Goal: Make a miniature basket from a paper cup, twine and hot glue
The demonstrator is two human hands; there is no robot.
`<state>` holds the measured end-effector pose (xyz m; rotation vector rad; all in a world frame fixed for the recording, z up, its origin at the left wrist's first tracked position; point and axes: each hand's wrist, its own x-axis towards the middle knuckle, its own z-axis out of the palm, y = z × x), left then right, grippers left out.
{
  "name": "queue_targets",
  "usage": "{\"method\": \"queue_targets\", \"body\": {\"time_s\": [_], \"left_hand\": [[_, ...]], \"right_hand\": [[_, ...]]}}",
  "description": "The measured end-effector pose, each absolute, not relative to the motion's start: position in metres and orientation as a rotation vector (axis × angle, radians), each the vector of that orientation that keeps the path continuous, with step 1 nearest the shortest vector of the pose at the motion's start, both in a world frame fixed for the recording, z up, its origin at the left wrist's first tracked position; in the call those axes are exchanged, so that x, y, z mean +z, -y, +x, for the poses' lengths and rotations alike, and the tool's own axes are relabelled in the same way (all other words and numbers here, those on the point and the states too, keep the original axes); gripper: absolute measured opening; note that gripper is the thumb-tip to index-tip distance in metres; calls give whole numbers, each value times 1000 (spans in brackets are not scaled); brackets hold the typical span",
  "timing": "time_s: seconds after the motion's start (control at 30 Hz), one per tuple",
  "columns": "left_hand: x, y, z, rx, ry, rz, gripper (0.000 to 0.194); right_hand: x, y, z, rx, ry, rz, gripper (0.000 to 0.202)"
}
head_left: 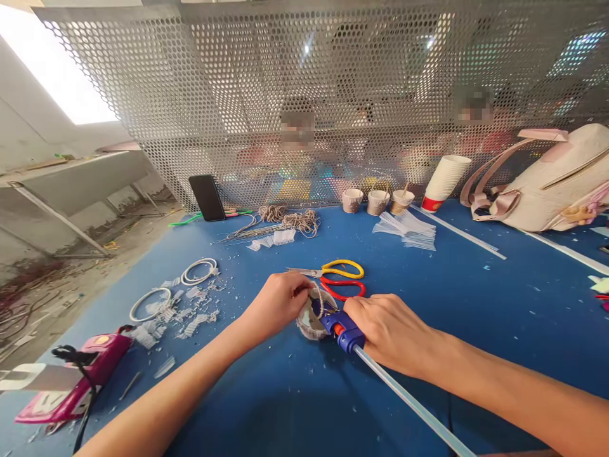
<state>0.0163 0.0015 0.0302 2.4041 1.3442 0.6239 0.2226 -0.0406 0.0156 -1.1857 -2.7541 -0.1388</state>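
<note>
My right hand is wrapped round a blue hot glue gun, whose nozzle end points into a small paper cup. From the back of the gun a long translucent glue stick runs toward the lower right. With fingers pinched, my left hand grips a thin beige cord that curves over the cup's rim. The nozzle tip and the cord's far end are hard to make out. Just beyond both hands lie scissors with one yellow and one red handle.
Bundled cord, a black phone, three cord-wrapped cups, stacked paper cups and a backpack line the back by a perforated metal screen. White rings, plastic scraps and a pink power strip lie left.
</note>
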Motion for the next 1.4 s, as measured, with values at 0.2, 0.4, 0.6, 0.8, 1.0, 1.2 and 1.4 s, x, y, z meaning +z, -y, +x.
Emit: {"method": "queue_targets", "body": {"time_s": [0.2, 0.4, 0.6, 0.8, 1.0, 1.2, 1.4], "left_hand": [[31, -1, 16, 619, -1342, 2393, 23], [30, -2, 17, 608, -1338, 2401, 24], [31, -2, 17, 617, -1329, 2413, 25], [31, -1, 17, 621, -1334, 2403, 24], [30, -1, 16, 640, -1323, 2387, 25], [29, -2, 15, 638, -1317, 2395, 25], [31, -2, 16, 609, -1337, 2403, 26]], "right_hand": [[10, 43, 223, -134, 2666, -1172, 12], [3, 44, 225, -155, 2592, -1128, 11], [5, 43, 225, -133, 2611, -1099, 10], [5, 42, 222, -176, 2641, -1095, 10], [7, 43, 219, -206, 2643, -1103, 12], [6, 45, 222, -222, 2622, -1101, 14], [8, 46, 224, -194, 2595, -1134, 9]]}}
